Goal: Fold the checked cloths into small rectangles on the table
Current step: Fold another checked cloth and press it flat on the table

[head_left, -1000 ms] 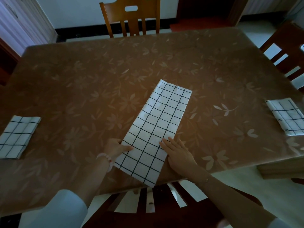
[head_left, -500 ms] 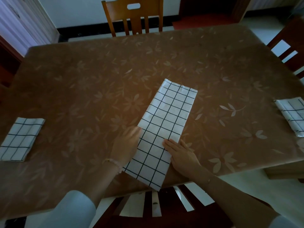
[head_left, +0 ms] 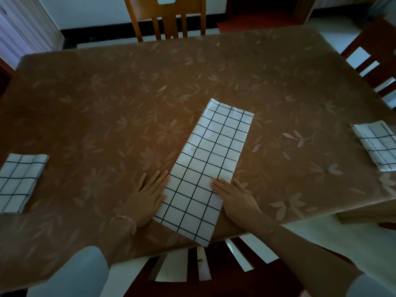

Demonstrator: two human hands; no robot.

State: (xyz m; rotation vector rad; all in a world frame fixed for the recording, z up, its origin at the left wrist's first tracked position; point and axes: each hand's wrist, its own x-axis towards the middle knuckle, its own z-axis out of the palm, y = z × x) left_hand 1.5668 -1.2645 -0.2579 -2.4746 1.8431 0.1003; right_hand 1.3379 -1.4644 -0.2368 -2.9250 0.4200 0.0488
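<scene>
A white cloth with black checks (head_left: 211,163) lies folded into a long strip on the brown table (head_left: 150,93), slanting from the near edge toward the middle. My left hand (head_left: 147,196) lies flat with straight fingers along the strip's left edge. My right hand (head_left: 235,198) lies flat on the strip's right edge, fingertips on the cloth. Two more checked cloths are folded small: one at the far left (head_left: 19,181), one at the far right (head_left: 379,144).
A wooden chair (head_left: 169,16) stands at the far side of the table and another (head_left: 377,58) at the right. A dark slatted chair (head_left: 203,273) sits just below the near table edge. The tabletop has a leaf-patterned cover.
My left hand slid from the strip's near left edge outward and now lies flat beside it. The right hand stayed pressed on the right edge. The view shifted slightly.
</scene>
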